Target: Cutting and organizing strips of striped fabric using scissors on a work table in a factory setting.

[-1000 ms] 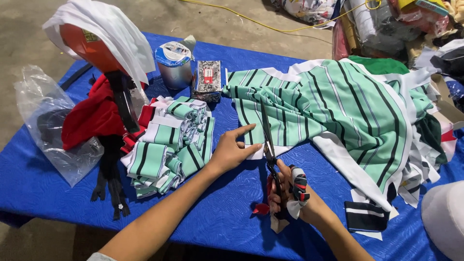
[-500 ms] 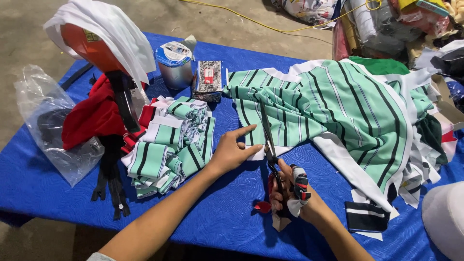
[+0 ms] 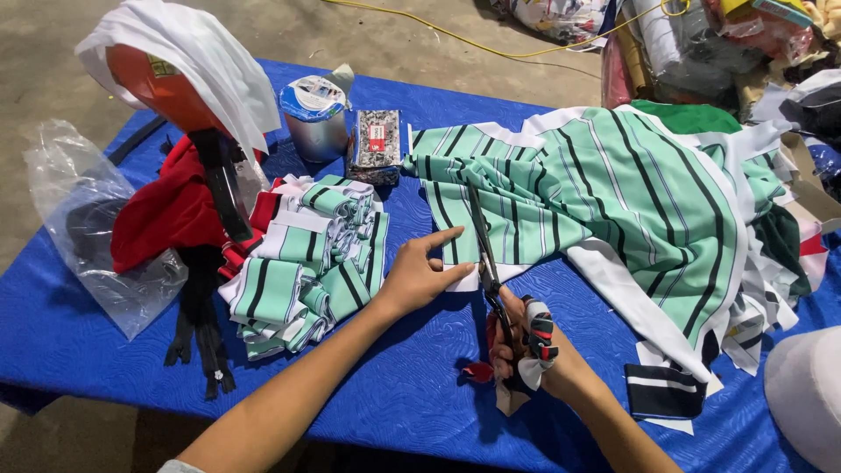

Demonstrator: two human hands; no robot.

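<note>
Striped green fabric (image 3: 613,188) lay spread over the far right of the blue worktop (image 3: 412,403), its near left edge under our hands. We saw a heap of bundled cloth and bags (image 3: 701,44) on the floor beyond the far right edge. A red garment (image 3: 166,210) sat at the left, with a clear plastic bag (image 3: 79,219) beside it. A stack of cut striped pieces (image 3: 307,263) rested between the garment and our left hand. A silver tin (image 3: 314,118) and a small patterned packet (image 3: 375,144) stood at the far side. Our left hand (image 3: 420,273) pressed flat on the fabric edge, fingers open. Our right hand (image 3: 526,350) gripped the scissors (image 3: 486,263), their blades pointing away into the cloth.
</note>
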